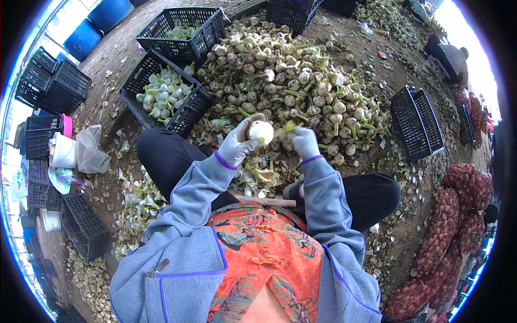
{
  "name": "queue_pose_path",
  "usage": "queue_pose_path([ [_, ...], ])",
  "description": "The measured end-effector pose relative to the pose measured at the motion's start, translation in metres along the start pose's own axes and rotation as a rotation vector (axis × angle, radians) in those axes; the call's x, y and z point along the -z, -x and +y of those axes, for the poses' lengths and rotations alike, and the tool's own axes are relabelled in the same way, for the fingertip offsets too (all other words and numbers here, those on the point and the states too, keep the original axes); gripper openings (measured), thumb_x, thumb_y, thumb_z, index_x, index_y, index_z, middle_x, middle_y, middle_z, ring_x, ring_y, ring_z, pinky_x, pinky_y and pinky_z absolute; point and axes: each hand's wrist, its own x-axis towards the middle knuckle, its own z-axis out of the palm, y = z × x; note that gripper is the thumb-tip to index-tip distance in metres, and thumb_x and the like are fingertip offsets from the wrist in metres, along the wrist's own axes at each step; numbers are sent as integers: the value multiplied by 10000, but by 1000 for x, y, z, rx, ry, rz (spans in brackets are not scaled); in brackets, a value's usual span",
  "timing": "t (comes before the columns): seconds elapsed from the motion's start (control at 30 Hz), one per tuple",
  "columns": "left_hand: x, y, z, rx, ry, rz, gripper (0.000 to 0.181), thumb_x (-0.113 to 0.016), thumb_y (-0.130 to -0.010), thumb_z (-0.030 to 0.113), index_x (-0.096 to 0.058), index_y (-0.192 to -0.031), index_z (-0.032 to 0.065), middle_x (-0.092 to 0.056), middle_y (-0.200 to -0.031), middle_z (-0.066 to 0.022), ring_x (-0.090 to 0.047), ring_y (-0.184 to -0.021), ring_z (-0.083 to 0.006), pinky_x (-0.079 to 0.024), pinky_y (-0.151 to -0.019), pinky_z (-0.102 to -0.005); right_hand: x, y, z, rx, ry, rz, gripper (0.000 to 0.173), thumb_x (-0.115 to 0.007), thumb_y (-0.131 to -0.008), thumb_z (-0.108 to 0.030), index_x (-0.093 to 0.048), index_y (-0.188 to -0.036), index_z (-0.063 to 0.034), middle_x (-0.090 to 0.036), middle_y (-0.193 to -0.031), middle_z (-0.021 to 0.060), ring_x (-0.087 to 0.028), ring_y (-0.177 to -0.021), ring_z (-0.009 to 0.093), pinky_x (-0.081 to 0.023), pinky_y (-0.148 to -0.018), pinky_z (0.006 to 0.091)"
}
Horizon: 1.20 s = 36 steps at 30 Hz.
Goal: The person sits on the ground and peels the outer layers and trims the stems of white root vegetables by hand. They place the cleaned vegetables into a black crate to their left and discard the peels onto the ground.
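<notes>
A clean white garlic bulb (261, 132) with a short green stem stub rests in my gloved left hand (241, 140), fingers wrapped round its left and lower sides. Just to the right, my gloved right hand (304, 142) is closed at a blurred yellow-green piece of peel (288, 128); motion blur hides its fingertips. Both hands are above the near edge of a big heap of unpeeled garlic bulbs (291, 80), soil-stained and stemmed. Beneath them, loose peelings (260, 175) lie on the ground between my legs.
A black plastic crate (135, 103) of cleaned bulbs stands at front left, with another crate (190, 52) behind it. Stacked crates (416, 125) and red mesh sacks (436, 234) line the right. A plastic bag (92, 151) lies left. Another person (448, 58) bends at far right.
</notes>
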Motion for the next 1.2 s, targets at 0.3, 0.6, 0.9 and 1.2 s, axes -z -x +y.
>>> queue_pose_path([
  [0.3,2,4,-3,-34,-548,59,844,-826,-609,54,-353,-1307,17,-460,-1234,-91,-486,-1100,-152,-420,-947,-296,-20,24,-84,312,337,-84,224,-648,-752,-161,-673,-934,-33,-619,-923,141,-610,-865,307,-489,-758,376],
  [0.6,-7,11,2,-43,-449,132,783,-833,-604,65,-405,-1259,22,-511,-1167,-82,-509,-1068,-151,-429,-934,-288,-34,19,-79,292,528,8,151,-614,-725,-143,-608,-794,-9,-588,-842,171,-590,-825,342,-469,-730,419],
  [0.9,14,11,-14,-154,-206,280,263,-693,-792,31,-560,-1019,26,-619,-1021,-81,-596,-939,-133,-503,-826,-275,-46,20,-62,245,472,224,128,-598,-729,-129,-591,-772,-8,-573,-824,185,-582,-781,356,-465,-697,426],
  [1.2,15,9,-5,-155,222,164,291,-599,-868,126,-550,-1141,37,-566,-1160,-168,-558,-1085,-267,-476,-920,-413,-14,6,-37,-169,848,-207,364,-659,-760,-317,-653,-940,-1,-631,-959,218,-618,-904,333,-480,-790,396],
])
